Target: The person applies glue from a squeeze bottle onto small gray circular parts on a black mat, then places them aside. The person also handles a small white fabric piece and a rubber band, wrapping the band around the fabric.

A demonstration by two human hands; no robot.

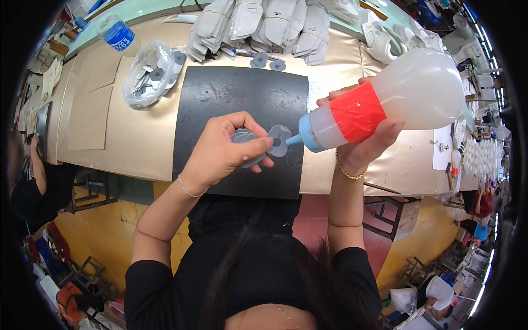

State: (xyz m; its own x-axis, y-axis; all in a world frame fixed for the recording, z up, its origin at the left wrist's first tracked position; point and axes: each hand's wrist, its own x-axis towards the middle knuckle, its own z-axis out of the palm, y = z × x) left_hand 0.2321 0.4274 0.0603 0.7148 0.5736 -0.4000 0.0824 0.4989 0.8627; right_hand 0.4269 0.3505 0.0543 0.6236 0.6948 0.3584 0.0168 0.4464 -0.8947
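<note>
Nearest us, our left hand (220,146) pinched a small grey piece (279,141) between thumb and forefinger, a darker patch showing in its middle, and that same grip held a fanned stack of grey pieces (243,136) just behind. Our right hand (366,144) was closed around the squeeze bottle (421,91) at its red band (355,114), the bottle tipped so that the blue nozzle (294,140) pointed left at the piece's edge. We could not tell whether the tip touched it.

Working the nozzle at the piece well, we judged, called for a light, even squeeze, since the large bottle could let out too much at once. A pinch near the rim would leave our thumb clear of the tip, and the pieces behind were best shielded from drips. Holding both hands over the black mat (236,99) seemed sensible for the same reason.

Beyond the mat, on the gold-coloured worktop (148,132), lay loose grey discs (258,60) and a pen (245,53), with a clear plastic bag (137,88) of pieces off to the left. Farther back were banded bundles of pale cut parts (275,22), and white shoes (385,41) to their right.
</note>
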